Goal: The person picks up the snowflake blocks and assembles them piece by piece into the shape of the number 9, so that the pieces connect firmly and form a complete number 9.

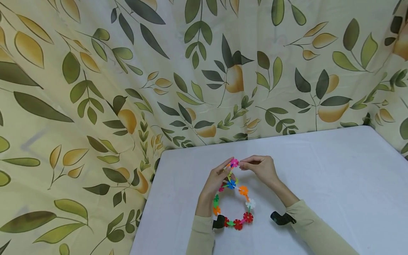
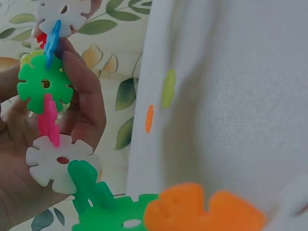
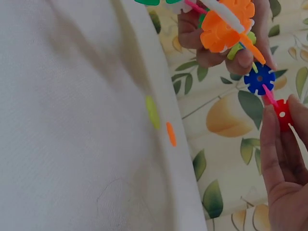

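A chain of colourful notched plastic discs, linked edge to edge [image 1: 238, 224], hangs in a loop above the white table in the head view. My left hand [image 1: 210, 184] holds its upper part. In the left wrist view, a green disc [image 2: 45, 82], a pink disc [image 2: 48, 120] and a white disc [image 2: 61, 161] run across the palm, fingers curled behind them. My right hand [image 1: 264, 170] is at the chain's top end. In the right wrist view its thumb and fingers pinch a red disc [image 3: 282, 118], linked through a pink one to a blue disc [image 3: 259, 79].
A white-covered table [image 1: 334, 177] stands against a leaf-patterned curtain [image 1: 223, 71]. Near the table's edge, a yellow-green piece [image 3: 152, 113] and an orange piece [image 3: 171, 134] lie apart from the chain. Dark wrist cameras [image 1: 282, 218] stick out from the sleeves.
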Tool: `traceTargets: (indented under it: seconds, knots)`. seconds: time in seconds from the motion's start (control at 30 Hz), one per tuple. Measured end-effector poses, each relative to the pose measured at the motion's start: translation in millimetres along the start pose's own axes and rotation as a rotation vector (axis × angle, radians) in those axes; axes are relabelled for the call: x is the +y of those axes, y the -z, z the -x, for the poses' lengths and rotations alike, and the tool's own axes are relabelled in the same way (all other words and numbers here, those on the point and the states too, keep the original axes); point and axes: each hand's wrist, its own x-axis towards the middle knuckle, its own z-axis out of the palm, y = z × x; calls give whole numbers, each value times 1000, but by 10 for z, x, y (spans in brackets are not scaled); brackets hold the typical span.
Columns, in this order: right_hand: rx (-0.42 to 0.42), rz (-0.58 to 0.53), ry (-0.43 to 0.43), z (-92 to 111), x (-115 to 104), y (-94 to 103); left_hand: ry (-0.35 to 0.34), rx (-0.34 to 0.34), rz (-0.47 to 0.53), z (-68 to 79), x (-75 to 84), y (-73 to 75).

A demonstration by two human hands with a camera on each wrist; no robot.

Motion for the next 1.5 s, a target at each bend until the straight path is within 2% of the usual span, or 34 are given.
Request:
traceTargets:
  seconds: [0.2,0.37,0.43,0.5,0.6,0.7,0.77,0.87,1.0,1.17,1.27,1.43,1.5]
  knots:
    - [-17,-28,41,-39,32,-7,16,-15,-39,-17,7,34]
    - [-29,-24,8,-84,102,-14,20,0,-53,-18,-3,85]
    - [-47,58,-22,-102,147,-25,18,6,-53,-14,-3,109]
    - [-92,195,-58,-117,202,-46,18,11,-47,-3,6,132]
    - [-225,450,-82,-125,272,-103,25,20,-51,10,16,158]
    - [-349,637,-55,-118,316,-177,39,28,-47,14,19,165]
    - [-389,716,-26,-106,332,-222,45,35,-39,16,16,162]
    - [-391,771,-18,-89,336,-266,50,39,-35,17,14,156]
    - [-348,754,-31,-77,335,-268,54,48,-40,26,19,156]
    - [-268,645,-54,-65,306,-203,51,58,-35,27,38,155]
    - [-190,525,-90,-56,237,-150,53,66,-37,21,44,150]
    - [-35,218,-160,-47,67,-51,54,70,-42,3,38,130]
    - [-3,110,-167,-48,6,-16,52,69,-39,-1,35,121]
